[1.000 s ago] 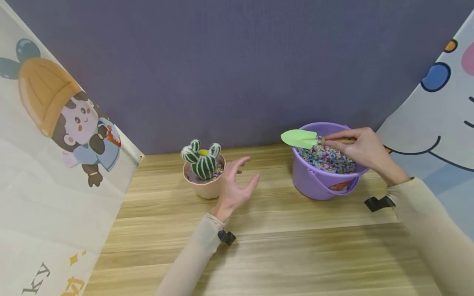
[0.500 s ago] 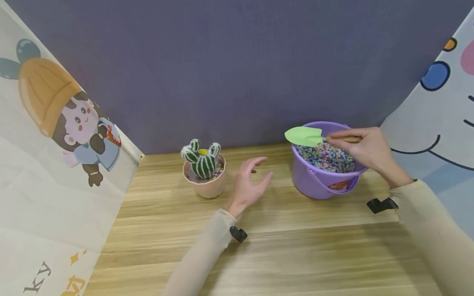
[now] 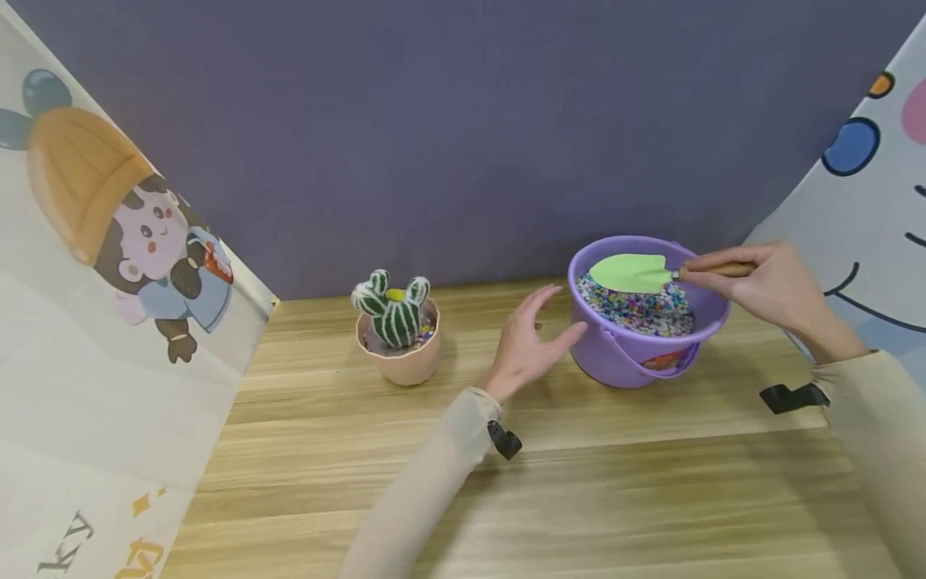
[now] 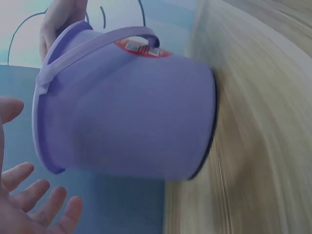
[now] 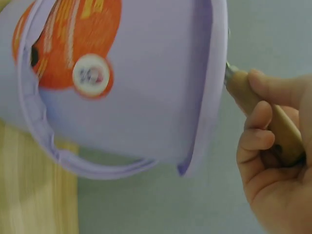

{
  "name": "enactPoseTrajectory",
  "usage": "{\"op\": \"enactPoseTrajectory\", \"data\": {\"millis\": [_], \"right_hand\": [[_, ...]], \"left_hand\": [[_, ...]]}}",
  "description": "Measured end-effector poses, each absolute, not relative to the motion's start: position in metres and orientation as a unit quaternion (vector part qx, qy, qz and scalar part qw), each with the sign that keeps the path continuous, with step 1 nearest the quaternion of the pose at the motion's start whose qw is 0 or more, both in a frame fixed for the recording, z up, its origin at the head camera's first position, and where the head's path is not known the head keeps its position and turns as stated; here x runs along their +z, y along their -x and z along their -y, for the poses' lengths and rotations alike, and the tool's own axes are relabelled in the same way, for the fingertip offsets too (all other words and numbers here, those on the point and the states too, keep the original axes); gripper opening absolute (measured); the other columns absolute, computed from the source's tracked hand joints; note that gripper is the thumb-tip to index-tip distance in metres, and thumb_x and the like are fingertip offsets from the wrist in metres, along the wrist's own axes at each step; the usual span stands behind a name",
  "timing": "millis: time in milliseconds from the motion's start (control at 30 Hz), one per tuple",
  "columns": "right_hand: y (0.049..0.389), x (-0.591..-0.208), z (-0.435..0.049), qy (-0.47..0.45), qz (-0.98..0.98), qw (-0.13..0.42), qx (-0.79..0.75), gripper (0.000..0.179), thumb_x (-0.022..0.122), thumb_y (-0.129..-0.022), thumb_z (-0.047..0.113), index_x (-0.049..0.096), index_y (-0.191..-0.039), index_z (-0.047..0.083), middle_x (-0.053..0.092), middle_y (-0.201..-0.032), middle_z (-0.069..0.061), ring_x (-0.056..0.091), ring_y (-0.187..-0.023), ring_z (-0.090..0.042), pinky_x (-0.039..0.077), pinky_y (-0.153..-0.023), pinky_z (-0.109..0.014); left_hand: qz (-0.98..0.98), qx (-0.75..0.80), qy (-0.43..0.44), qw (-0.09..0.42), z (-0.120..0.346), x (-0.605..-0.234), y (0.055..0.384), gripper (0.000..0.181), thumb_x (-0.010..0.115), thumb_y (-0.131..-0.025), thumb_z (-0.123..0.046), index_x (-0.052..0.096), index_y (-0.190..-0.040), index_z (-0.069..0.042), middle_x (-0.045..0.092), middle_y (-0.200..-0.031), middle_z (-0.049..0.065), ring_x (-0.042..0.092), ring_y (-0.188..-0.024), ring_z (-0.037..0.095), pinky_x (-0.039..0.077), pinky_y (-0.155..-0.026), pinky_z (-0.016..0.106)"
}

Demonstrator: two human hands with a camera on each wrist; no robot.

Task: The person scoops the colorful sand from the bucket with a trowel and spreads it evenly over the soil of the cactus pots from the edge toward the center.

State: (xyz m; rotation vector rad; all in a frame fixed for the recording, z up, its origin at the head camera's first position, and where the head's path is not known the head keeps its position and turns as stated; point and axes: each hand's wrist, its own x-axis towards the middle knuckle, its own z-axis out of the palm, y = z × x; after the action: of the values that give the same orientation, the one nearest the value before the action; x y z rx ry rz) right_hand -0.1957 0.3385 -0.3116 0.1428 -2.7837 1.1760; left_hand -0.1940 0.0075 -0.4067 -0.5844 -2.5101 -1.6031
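In the head view a purple bucket (image 3: 615, 359), partly filled with small multicoloured beads (image 3: 651, 318), stands at the right. My right hand (image 3: 784, 289) grips the wooden handle (image 5: 265, 114) of a trowel, whose light green blade (image 3: 629, 273) lies over the bucket's mouth. My left hand (image 3: 528, 342) is just left of the bucket, fingers spread and holding nothing, thumb overlapping the bucket's side in the head view. The left wrist view shows the bucket's wall (image 4: 131, 112) facing the open fingers (image 4: 56, 200).
A green and white knitted cactus (image 3: 398, 324) sits in a pink pot (image 3: 408, 368) on the wooden table (image 3: 579, 515), left of the bucket. A dark wall (image 3: 463, 145) rises behind, with printed panels at both sides. The bucket's handle (image 4: 97, 46) hangs down its front.
My left hand has moved right, away from the potted cactus to the bucket's side. My right hand has shifted right with the trowel, bringing its blade from the bucket's left rim to over the beads.
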Motion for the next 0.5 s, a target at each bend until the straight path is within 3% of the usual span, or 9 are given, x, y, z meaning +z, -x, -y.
{"op": "enactPoseTrajectory", "data": {"millis": [100,267,500], "right_hand": [[0.196,-0.312,-0.348,-0.050,0.924,0.040,0.378,0.037,0.081,-0.096,0.037,0.082,-0.119,0.008,0.077,-0.090,0.032,0.070,-0.086,0.015,0.053,-0.071,-0.006],[0.197,-0.308,-0.366,-0.050,0.940,0.021,0.338,0.039,0.079,-0.097,0.040,0.081,-0.121,0.009,0.079,-0.094,0.027,0.068,-0.086,0.018,0.050,-0.070,-0.005],[0.200,-0.297,-0.383,-0.032,0.958,0.037,0.282,0.041,0.079,-0.097,0.039,0.081,-0.118,0.004,0.080,-0.084,0.019,0.070,-0.070,0.006,0.048,-0.061,-0.012]], "left_hand": [[0.837,-0.509,0.196,0.046,-0.017,-0.405,0.197,0.078,0.077,-0.093,-0.053,0.049,-0.160,-0.024,0.046,-0.168,-0.003,0.053,-0.148,0.022,0.052,-0.117,0.044],[0.849,-0.485,0.201,0.060,-0.025,-0.404,0.200,0.081,0.071,-0.093,-0.060,0.047,-0.162,-0.024,0.041,-0.171,-0.005,0.044,-0.156,0.023,0.037,-0.127,0.056],[0.874,-0.426,0.219,0.085,-0.026,-0.402,0.204,0.083,0.069,-0.093,-0.065,0.048,-0.161,-0.023,0.039,-0.172,-0.006,0.043,-0.156,0.027,0.037,-0.126,0.057]]}}
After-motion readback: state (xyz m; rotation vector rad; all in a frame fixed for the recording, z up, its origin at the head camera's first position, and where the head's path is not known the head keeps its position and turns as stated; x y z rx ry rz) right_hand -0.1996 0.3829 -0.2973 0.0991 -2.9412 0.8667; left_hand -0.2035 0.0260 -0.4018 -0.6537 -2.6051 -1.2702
